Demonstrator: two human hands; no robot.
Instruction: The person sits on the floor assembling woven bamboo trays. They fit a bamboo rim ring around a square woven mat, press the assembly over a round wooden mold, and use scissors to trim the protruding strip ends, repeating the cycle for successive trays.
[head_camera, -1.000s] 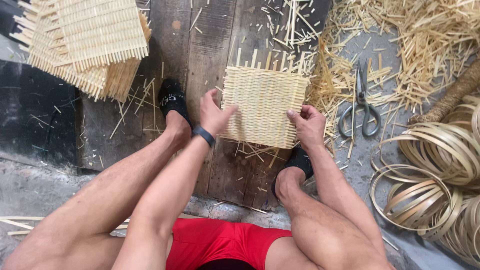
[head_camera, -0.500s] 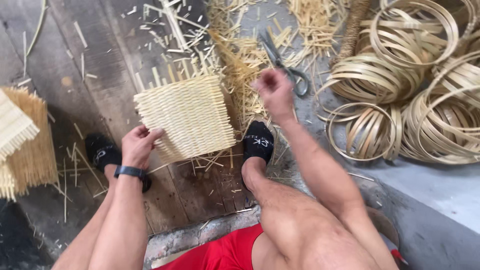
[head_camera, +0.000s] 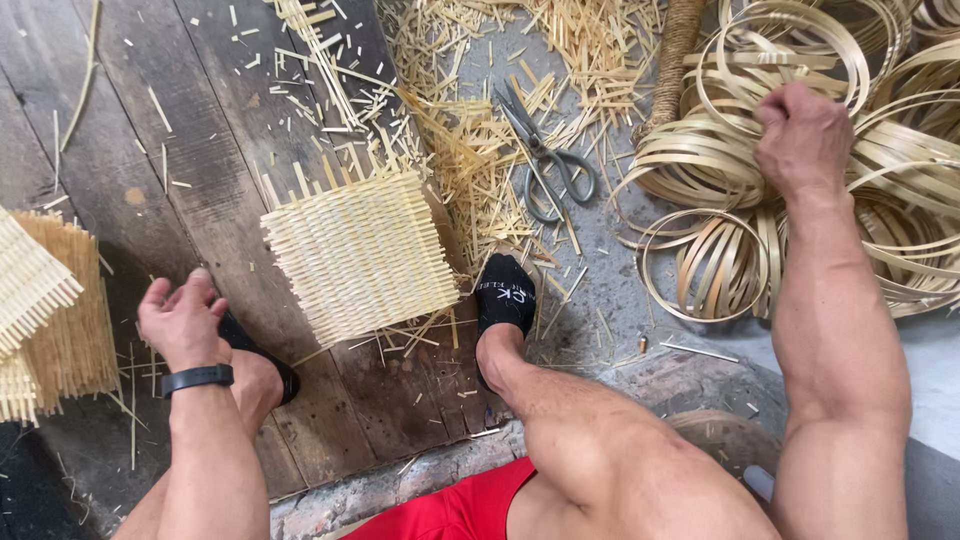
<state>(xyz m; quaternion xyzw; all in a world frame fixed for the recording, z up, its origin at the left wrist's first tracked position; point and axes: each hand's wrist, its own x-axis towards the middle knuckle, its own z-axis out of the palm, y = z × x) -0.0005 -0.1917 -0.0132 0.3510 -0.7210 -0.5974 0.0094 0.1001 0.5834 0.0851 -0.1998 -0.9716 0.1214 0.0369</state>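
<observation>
Closed around thin pale bamboo strip loops (head_camera: 800, 70), the right hand (head_camera: 805, 135) has its grip sunk in the heap of coiled strips at the upper right. Well apart, the left hand (head_camera: 180, 320) hovers loose and half-curled, holding nothing, above a black-socked foot (a black band sits on that wrist). Between the feet, on the dark wooden plank floor (head_camera: 200, 120), lies a square pale woven bamboo mat (head_camera: 360, 255) with strip ends sticking out. Grey metal scissors (head_camera: 545, 160) rest among scattered offcuts beyond it. Stacked woven mats (head_camera: 45, 310) sit at the left edge.
</observation>
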